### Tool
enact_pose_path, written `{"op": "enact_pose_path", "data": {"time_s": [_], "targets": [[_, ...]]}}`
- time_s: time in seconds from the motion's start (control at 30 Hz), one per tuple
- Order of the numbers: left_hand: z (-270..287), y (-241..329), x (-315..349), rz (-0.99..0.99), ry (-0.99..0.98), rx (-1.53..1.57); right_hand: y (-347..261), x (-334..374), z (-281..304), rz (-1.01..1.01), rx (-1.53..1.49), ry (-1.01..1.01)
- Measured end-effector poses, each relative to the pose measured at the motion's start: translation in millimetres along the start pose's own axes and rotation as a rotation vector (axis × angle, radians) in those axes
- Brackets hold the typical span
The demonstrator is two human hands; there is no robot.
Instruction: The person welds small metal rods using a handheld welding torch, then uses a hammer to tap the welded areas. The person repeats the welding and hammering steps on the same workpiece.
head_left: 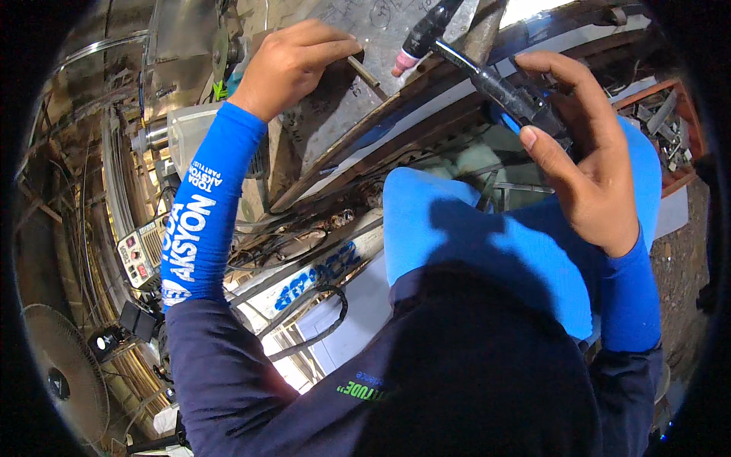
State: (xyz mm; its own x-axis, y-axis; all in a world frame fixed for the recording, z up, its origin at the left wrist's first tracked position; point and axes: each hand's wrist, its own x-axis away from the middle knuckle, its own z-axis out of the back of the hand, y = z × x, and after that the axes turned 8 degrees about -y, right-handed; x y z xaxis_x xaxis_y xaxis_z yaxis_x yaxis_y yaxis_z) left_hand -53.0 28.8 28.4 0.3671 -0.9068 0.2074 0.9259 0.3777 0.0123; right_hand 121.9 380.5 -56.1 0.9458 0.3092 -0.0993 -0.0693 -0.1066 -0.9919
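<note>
A black TIG welding torch [495, 84] with a pink ceramic cup lies in my right hand [590, 152], its handle between the thumb and the curved fingers. The cup points down and left over a grey metal worktop [327, 145] with handwritten marks. My left hand [293, 65] is above the worktop's left part, its fingers curled. From its fingertips a short, thin metal tube [364, 71] sticks out toward the cup, with a gap between the two. The hand hides the tube's other end.
My legs in blue trousers [480, 236] are below the worktop edge. At right is a reddish tray [685, 129] of metal scraps. On the left are a control box with knobs [141, 255], a round fan [57, 373] and long metal bars. A black cable [327, 320] loops beside my legs.
</note>
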Motion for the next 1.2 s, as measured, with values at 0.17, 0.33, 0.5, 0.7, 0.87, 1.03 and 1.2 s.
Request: {"op": "enact_pose_path", "data": {"time_s": [0.17,0.33,0.5,0.7,0.87,1.03,1.2], "targets": [[-22,22,-3,-0.102,-0.032,-0.018,15,37,-3,0.001,0.128,0.117],[-21,22,-6,-0.135,-0.049,-0.005,5,45,1,-0.100,0.042,0.049],[-19,23,-8,-0.163,-0.042,0.003,13,35,2,-0.049,-0.034,-0.029],[-27,34,-9,-0.186,-0.041,-0.001,12,30,4,-0.079,0.038,-0.054],[-26,33,-10,-0.191,-0.047,0.013,16,28,7,-0.056,0.024,-0.084],[-27,33,-10,-0.184,-0.040,0.011,11,26,10,-0.060,0.016,-0.106],[-26,33,-11,-0.185,-0.018,0.021,9,24,11,-0.075,0.016,-0.098]]}}
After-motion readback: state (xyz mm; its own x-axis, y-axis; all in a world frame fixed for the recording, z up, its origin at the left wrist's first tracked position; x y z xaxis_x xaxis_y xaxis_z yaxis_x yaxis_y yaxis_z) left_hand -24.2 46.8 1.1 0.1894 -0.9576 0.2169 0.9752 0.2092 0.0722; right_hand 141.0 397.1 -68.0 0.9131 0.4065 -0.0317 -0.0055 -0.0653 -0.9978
